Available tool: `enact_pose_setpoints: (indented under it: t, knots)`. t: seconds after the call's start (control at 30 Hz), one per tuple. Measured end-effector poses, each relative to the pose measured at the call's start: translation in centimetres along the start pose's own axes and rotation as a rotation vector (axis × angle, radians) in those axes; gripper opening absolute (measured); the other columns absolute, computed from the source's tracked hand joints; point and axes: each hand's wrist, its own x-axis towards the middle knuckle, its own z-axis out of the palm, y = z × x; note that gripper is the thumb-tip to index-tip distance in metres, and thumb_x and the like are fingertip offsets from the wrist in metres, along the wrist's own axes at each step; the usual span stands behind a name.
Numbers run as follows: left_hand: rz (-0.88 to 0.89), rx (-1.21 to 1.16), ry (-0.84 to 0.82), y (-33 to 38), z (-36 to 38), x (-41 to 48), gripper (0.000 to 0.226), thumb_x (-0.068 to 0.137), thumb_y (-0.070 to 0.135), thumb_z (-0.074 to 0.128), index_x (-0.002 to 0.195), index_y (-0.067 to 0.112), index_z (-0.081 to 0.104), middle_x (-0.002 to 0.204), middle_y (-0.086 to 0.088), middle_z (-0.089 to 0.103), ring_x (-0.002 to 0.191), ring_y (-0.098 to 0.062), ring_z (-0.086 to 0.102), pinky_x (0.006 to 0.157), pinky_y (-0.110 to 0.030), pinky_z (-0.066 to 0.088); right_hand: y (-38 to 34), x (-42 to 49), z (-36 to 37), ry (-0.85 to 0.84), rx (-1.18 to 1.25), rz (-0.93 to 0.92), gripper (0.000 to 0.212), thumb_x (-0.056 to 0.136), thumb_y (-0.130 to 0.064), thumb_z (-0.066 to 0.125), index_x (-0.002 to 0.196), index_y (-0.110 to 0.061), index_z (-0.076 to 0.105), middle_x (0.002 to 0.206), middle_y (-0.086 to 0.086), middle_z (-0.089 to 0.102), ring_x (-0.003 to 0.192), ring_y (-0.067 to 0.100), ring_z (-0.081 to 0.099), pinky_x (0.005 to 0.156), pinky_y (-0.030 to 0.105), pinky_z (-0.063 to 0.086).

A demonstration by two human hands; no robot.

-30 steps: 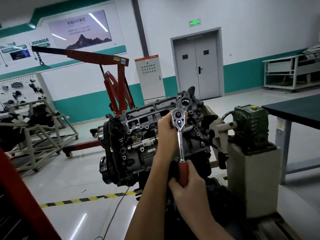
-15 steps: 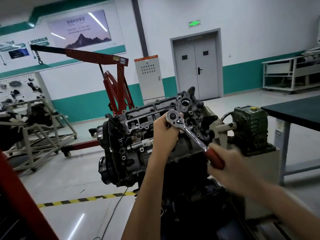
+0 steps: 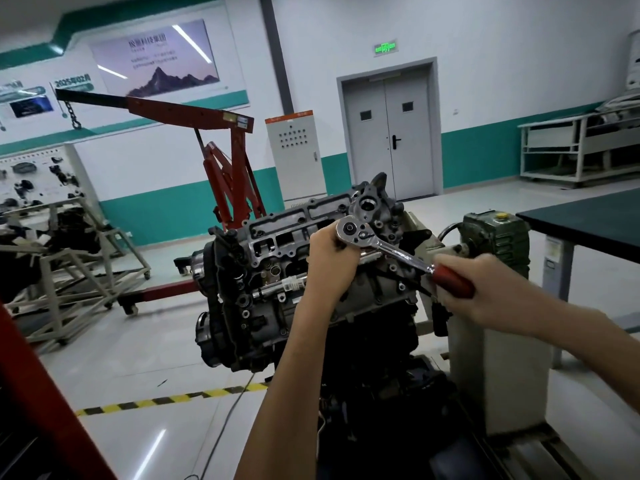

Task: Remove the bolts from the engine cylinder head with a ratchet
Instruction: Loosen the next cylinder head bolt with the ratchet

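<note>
The dark grey engine with its cylinder head (image 3: 277,244) sits on a stand in the middle, the head's face tilted toward me. A chrome ratchet (image 3: 391,249) with a red handle lies across the head, its round head at the left. My left hand (image 3: 329,261) grips just behind and under the ratchet's head, hiding the socket and the bolt. My right hand (image 3: 485,292) grips the red handle, which points down to the right.
A grey stand column (image 3: 498,368) with a green gearbox (image 3: 495,244) stands right of the engine. A dark-topped table (image 3: 588,220) is at far right. A red engine hoist (image 3: 228,168) stands behind. Another engine stand (image 3: 62,271) is at left. A cable crosses the striped floor line (image 3: 166,398).
The ratchet handle has swung from pointing straight down to pointing down-right, carried by my right hand. My left hand has stayed at the ratchet's head.
</note>
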Motion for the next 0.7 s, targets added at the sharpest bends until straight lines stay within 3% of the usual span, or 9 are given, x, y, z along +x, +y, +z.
enact_pose_setpoints:
  t: [0.13, 0.2, 0.27, 0.4, 0.53, 0.7]
  knots:
    - [-0.003, -0.036, 0.048, -0.2, 0.3, -0.3, 0.054, 0.086, -0.006, 0.058, 0.051, 0.033, 0.044, 0.047, 0.017, 0.042, 0.051, -0.001, 0.03, 0.053, -0.021, 0.029, -0.5, -0.7, 2.5, 0.082, 0.105, 0.074, 0.022, 0.076, -0.004, 0.067, 0.087, -0.018, 0.054, 0.061, 0.003, 0.054, 0.047, 0.014, 0.053, 0.049, 0.025, 0.047]
    - [0.015, -0.046, 0.079, -0.2, 0.6, -0.6, 0.049, 0.088, 0.002, 0.062, 0.053, 0.031, 0.045, 0.049, 0.018, 0.043, 0.053, 0.0, 0.034, 0.053, -0.016, 0.032, -3.0, -2.2, 6.3, 0.214, 0.313, 0.141, 0.031, 0.074, -0.001, 0.067, 0.075, -0.026, 0.048, 0.051, -0.002, 0.047, 0.041, 0.007, 0.048, 0.041, 0.016, 0.039]
    - [0.032, -0.022, 0.103, -0.2, 0.8, -0.7, 0.043, 0.091, 0.011, 0.063, 0.056, 0.024, 0.042, 0.052, 0.016, 0.04, 0.056, -0.004, 0.035, 0.056, -0.022, 0.033, -6.1, -2.4, 9.8, 0.314, 0.51, 0.219, 0.033, 0.074, -0.001, 0.065, 0.074, -0.028, 0.046, 0.052, -0.004, 0.047, 0.041, 0.001, 0.047, 0.039, 0.008, 0.033]
    - [0.068, -0.006, 0.091, -0.1, 0.7, -0.7, 0.049, 0.092, 0.011, 0.063, 0.057, 0.026, 0.031, 0.049, 0.015, 0.032, 0.053, -0.001, 0.025, 0.051, -0.017, 0.025, -9.3, -1.3, 13.1, 0.32, 0.732, 0.265, 0.028, 0.077, -0.002, 0.06, 0.081, -0.026, 0.045, 0.056, -0.002, 0.046, 0.04, 0.004, 0.046, 0.04, 0.011, 0.035]
    - [0.018, -0.038, 0.058, 0.0, 0.4, -0.4, 0.048, 0.091, 0.009, 0.063, 0.054, 0.027, 0.038, 0.048, 0.016, 0.037, 0.053, -0.002, 0.031, 0.055, -0.02, 0.031, -5.3, -2.2, 8.2, 0.164, 0.446, 0.149, 0.029, 0.071, 0.0, 0.063, 0.076, -0.024, 0.047, 0.051, -0.005, 0.043, 0.042, 0.004, 0.042, 0.043, 0.01, 0.033]
    - [0.008, -0.011, 0.013, -0.1, 0.6, -0.1, 0.035, 0.089, 0.0, 0.06, 0.058, 0.017, 0.052, 0.048, 0.016, 0.041, 0.051, -0.001, 0.03, 0.053, -0.022, 0.03, -0.2, -0.8, 0.7, 0.046, 0.035, 0.08, 0.021, 0.076, -0.001, 0.066, 0.085, -0.015, 0.052, 0.062, 0.002, 0.055, 0.048, 0.015, 0.051, 0.048, 0.028, 0.046]
